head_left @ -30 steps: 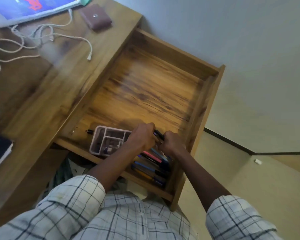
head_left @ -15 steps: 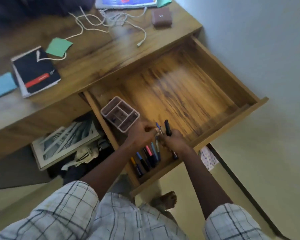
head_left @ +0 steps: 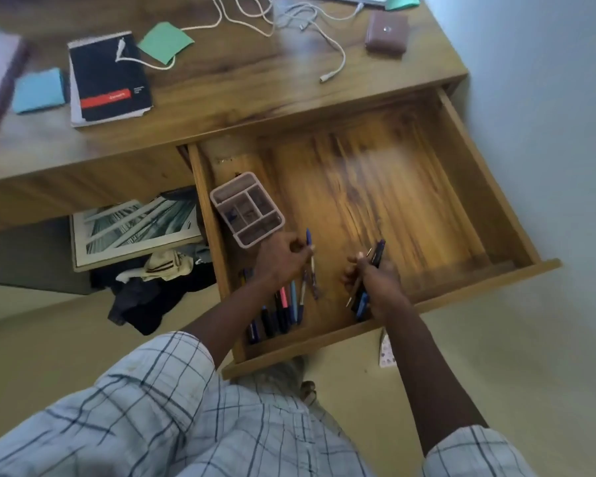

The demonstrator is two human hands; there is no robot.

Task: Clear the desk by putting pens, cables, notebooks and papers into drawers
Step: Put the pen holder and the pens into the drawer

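The wooden drawer [head_left: 468, 187] stands pulled out under the desk [head_left: 255, 94]. My left hand [head_left: 281, 259] pinches a blue pen [head_left: 309, 241] over the drawer's front left part. My right hand [head_left: 375, 280] grips a bunch of dark and blue pens [head_left: 375, 254]. Several pens [head_left: 279, 311] lie in a row on the drawer floor by the front left corner. On the desk lie a black notebook [head_left: 109, 77], white cables [head_left: 289, 25], a green paper [head_left: 164, 41] and a blue paper [head_left: 38, 91].
A pink divided organiser tray [head_left: 246, 208] sits in the drawer's left part. A brown pouch [head_left: 386, 31] lies at the desk's right end. Under the desk are a framed picture [head_left: 135, 228] and dark clothes [head_left: 152, 290]. A wall runs along the right.
My hands have moved apart: the left now holds one blue pen, the right keeps the bunch. The view has swung, showing more of the desk top.
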